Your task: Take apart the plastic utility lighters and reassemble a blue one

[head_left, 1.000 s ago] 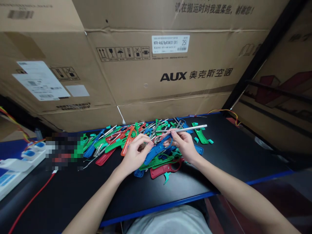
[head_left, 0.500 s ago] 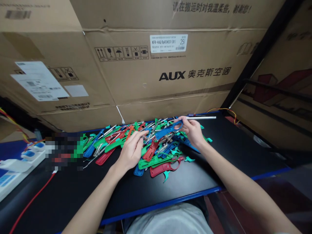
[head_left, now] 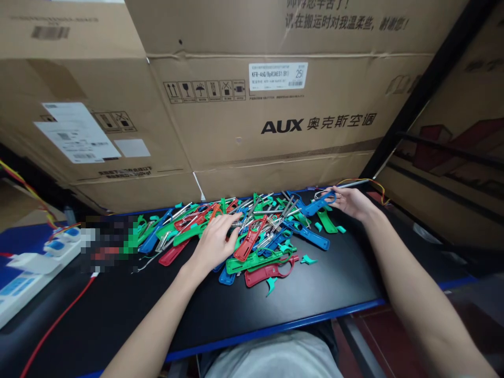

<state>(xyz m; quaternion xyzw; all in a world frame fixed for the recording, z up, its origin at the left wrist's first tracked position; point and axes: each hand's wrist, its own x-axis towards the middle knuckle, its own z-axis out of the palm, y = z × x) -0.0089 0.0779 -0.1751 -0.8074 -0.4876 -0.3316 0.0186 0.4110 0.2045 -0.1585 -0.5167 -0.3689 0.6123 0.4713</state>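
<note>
One blue tool (head_left: pixel 321 198) fills the right hand (head_left: pixel 352 202); left hand (head_left: pixel 214 244) touches pile (head_left: pixel 258 259).

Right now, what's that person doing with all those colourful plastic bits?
A person sits at a black table with a heap of red, green and blue plastic pieces and metal rods. Their left hand rests on the heap. Their right hand holds a blue piece with a metal rod at the heap's far right side, near the cardboard boxes.

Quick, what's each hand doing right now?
Left hand: resting on the pile of coloured parts; grip cannot be told.
Right hand: closed, holding a blue part.
</note>
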